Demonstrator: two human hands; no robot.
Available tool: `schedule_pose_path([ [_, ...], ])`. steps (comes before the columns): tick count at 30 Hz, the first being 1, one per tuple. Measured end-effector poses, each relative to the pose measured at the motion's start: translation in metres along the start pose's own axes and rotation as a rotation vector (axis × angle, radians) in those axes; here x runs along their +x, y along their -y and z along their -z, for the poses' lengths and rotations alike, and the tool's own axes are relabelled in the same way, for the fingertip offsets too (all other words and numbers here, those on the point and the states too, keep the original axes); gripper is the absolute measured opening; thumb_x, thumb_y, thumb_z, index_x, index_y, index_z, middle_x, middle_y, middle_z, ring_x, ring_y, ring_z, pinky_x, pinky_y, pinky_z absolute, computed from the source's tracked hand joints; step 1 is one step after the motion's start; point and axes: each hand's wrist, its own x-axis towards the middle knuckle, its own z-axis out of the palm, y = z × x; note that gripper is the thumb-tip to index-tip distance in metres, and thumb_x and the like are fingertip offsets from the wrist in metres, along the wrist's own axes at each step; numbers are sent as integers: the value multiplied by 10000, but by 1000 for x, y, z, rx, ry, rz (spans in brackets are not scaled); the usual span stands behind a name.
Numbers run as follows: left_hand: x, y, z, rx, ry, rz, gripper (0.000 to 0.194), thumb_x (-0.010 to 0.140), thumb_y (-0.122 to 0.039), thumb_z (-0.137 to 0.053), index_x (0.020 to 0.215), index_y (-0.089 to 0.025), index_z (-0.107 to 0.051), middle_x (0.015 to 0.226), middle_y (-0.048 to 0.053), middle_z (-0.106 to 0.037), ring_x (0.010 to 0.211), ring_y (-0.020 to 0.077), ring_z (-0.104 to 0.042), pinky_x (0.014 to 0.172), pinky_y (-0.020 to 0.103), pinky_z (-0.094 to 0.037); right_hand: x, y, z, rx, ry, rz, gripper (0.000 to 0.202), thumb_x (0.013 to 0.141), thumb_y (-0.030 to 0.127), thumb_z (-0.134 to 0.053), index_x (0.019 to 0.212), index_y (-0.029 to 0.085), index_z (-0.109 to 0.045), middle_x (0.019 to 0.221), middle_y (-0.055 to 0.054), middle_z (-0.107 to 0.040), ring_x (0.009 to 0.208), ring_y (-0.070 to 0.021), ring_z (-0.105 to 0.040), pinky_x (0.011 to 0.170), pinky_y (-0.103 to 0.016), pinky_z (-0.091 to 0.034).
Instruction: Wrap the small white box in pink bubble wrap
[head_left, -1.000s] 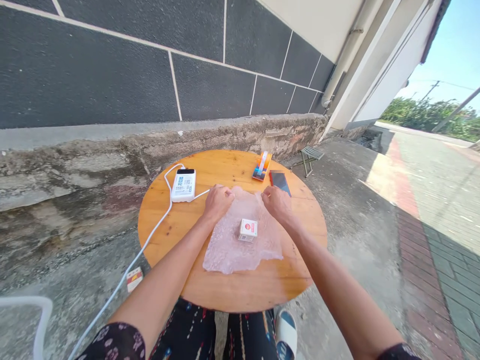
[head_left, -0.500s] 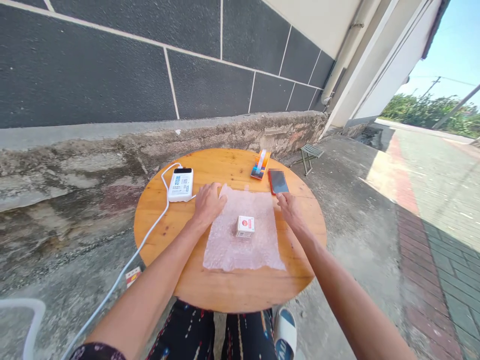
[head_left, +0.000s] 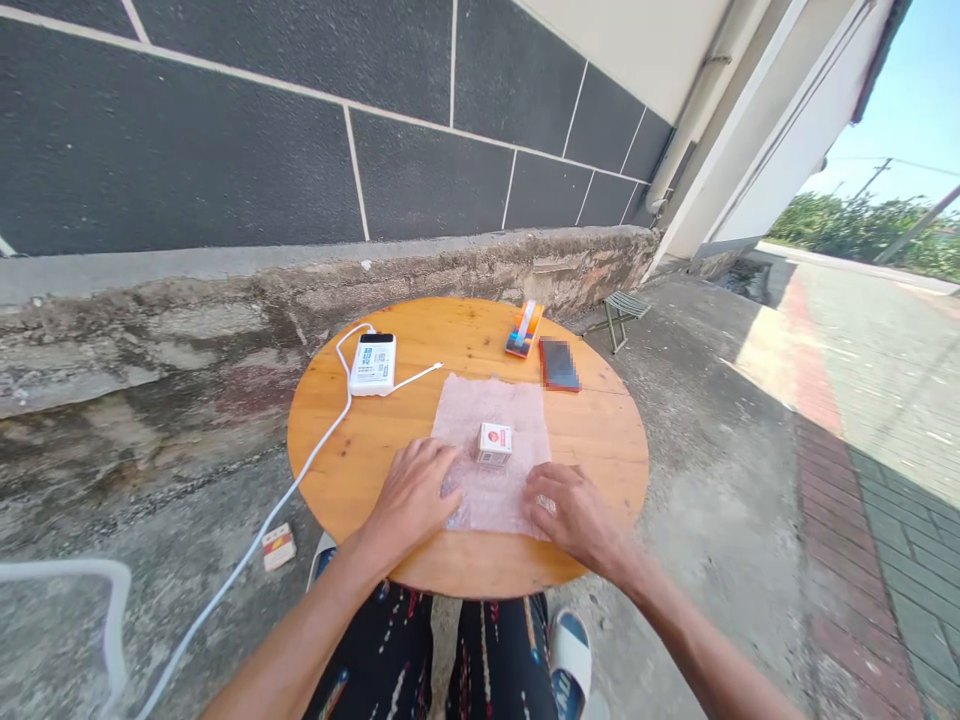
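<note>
A small white box with red print (head_left: 494,444) rests near the middle of a pinkish sheet of bubble wrap (head_left: 491,400), which lies flat on the round wooden table (head_left: 337,470). My left hand (head_left: 421,487) lies over the wrap's left edge, to the left of the box, thumb apart from the fingers. On the other side, my right hand (head_left: 574,510) is at the wrap's right edge, its fingers curved and apart over the sheet. Neither hand touches the box.
A white power bank (head_left: 373,365) with cables stands at the table's left. An orange tape dispenser (head_left: 524,330) and a phone (head_left: 559,364) lie at the back right. Beyond the table are a folding stool (head_left: 626,307) and a wall (head_left: 247,150).
Both hands have moved back toward me, from the wrap's far part to its near sides. The white cable's end now shows on the table.
</note>
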Motion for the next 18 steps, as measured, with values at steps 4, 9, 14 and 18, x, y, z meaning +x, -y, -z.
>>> schedule_pose_path([
  [4,-6,10,2,22,34,-17,393,748,-262,-594,1139,-222,-598,1241,69,-564,1154,267,-473,1000,432,-374,-11,3,-2,-66,44,13,117,840,174,-567,866,213,-674,1045,-53,-661,961,-219,-595,852,-387,-386],
  [9,-10,14,-1,-6,15,-33,414,730,-268,-605,1140,-216,-597,1292,75,-538,1207,273,-451,1035,441,-359,7,-7,8,-30,-86,-33,110,856,204,-549,867,211,-658,1071,-65,-657,1029,-227,-592,898,-404,-400],
  [14,-16,17,-9,-53,-50,-25,470,736,-243,-575,1203,-195,-551,1323,81,-517,1245,277,-426,1063,455,-339,50,-13,4,1,-142,-2,448,778,218,-617,1216,175,-533,1247,-123,-569,1145,-261,-537,962,-426,-423],
  [18,-19,19,-13,-74,-89,-30,519,732,-237,-567,1245,-184,-509,1330,84,-515,1256,275,-420,1071,457,-338,71,-10,-9,40,-72,1,649,721,194,-652,1328,126,-434,1312,-167,-527,1180,-291,-513,985,-459,-416],
])
